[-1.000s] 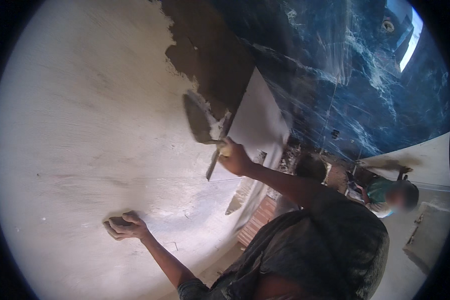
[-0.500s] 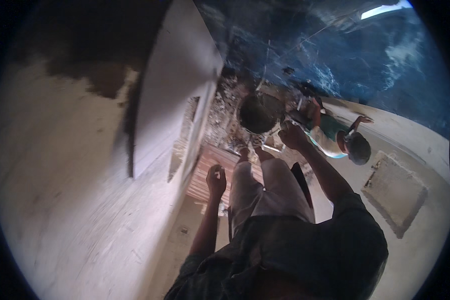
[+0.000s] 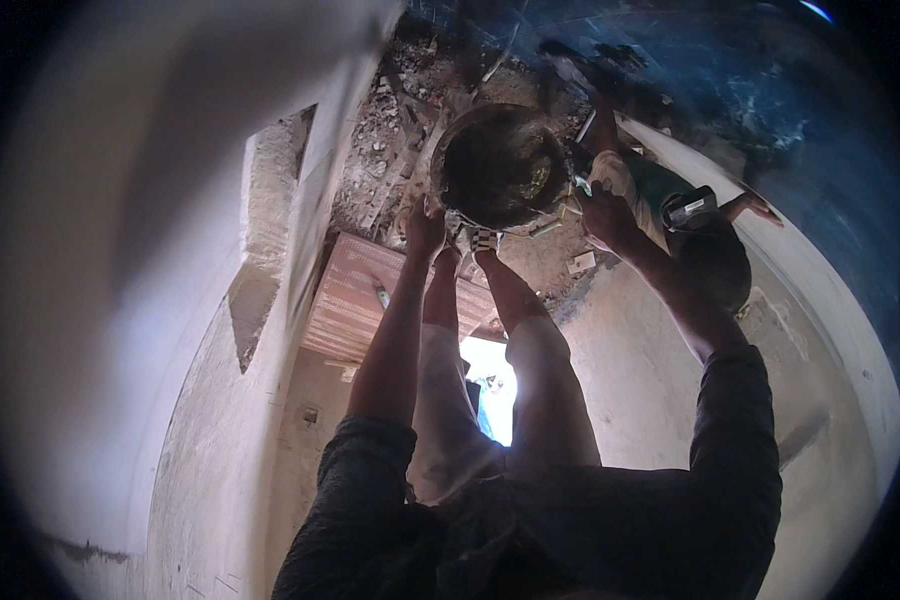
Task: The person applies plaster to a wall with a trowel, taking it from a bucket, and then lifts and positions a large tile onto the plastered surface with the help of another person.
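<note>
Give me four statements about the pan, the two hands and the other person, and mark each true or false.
1. The left hand is at the rim of the round dark pan. True.
2. The right hand rests flat on the plastered wall. False: it is beside the pan, away from the wall.
3. Another person is beyond the pan. True.
4. The pan is bright white. False: it is dark.

One head-worn fisheye view — looking steeply down past the person's own body, floor far below.
</note>
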A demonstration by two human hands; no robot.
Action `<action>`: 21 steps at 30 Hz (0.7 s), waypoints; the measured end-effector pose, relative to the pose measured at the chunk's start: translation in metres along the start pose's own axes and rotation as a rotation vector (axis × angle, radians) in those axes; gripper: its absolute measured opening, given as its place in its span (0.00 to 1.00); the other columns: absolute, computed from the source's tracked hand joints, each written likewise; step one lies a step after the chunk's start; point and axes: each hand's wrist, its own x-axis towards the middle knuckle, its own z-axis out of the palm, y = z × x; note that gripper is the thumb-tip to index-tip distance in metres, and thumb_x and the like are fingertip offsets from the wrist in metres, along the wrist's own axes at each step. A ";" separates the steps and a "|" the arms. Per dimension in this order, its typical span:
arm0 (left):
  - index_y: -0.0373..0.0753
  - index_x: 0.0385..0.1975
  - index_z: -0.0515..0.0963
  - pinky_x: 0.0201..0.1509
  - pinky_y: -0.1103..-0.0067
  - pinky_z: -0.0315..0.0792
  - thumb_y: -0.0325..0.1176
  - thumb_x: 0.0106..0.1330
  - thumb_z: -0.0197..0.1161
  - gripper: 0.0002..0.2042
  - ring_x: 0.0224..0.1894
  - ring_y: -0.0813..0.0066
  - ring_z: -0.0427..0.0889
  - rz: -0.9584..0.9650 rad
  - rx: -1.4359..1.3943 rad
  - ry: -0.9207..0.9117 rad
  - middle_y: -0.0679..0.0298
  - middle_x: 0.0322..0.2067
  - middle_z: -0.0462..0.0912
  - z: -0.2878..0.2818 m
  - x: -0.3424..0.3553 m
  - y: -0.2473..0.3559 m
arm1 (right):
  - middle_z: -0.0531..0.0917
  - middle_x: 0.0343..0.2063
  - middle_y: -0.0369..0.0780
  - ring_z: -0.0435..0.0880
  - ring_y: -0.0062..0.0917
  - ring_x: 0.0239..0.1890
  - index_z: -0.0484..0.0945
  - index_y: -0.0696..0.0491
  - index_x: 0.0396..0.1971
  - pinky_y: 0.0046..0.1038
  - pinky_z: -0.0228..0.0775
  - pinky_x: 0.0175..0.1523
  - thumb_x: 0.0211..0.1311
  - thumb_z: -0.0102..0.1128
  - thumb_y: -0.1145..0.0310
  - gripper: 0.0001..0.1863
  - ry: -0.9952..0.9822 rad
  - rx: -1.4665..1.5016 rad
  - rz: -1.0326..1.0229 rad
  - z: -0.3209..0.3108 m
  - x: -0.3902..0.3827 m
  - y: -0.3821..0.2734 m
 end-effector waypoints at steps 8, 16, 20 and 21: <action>0.42 0.54 0.75 0.49 0.65 0.73 0.32 0.60 0.50 0.21 0.47 0.49 0.81 -0.033 0.027 -0.189 0.43 0.40 0.82 0.011 0.016 0.012 | 0.79 0.30 0.50 0.81 0.40 0.34 0.73 0.55 0.48 0.41 0.73 0.37 0.50 0.59 0.69 0.22 -0.042 0.550 0.037 0.093 0.045 -0.039; 0.40 0.50 0.76 0.46 0.64 0.73 0.30 0.59 0.50 0.19 0.44 0.46 0.80 0.115 -0.001 -0.189 0.45 0.37 0.82 0.003 0.011 0.023 | 0.75 0.44 0.55 0.74 0.48 0.48 0.69 0.59 0.52 0.41 0.67 0.54 0.52 0.57 0.69 0.25 -0.070 0.891 0.150 0.101 0.057 -0.070; 0.37 0.50 0.75 0.44 0.64 0.74 0.26 0.56 0.49 0.20 0.42 0.46 0.81 0.100 -0.007 -0.225 0.43 0.35 0.81 0.005 0.012 0.022 | 0.76 0.41 0.55 0.76 0.47 0.45 0.69 0.60 0.52 0.42 0.68 0.51 0.53 0.57 0.68 0.25 0.138 0.655 0.008 0.157 0.054 -0.082; 0.37 0.50 0.75 0.44 0.64 0.74 0.26 0.55 0.49 0.20 0.42 0.47 0.81 0.096 0.007 -0.221 0.42 0.35 0.81 0.000 0.012 0.027 | 0.76 0.41 0.55 0.75 0.47 0.46 0.69 0.60 0.52 0.43 0.68 0.52 0.54 0.57 0.67 0.25 0.093 0.835 0.100 0.149 0.059 -0.086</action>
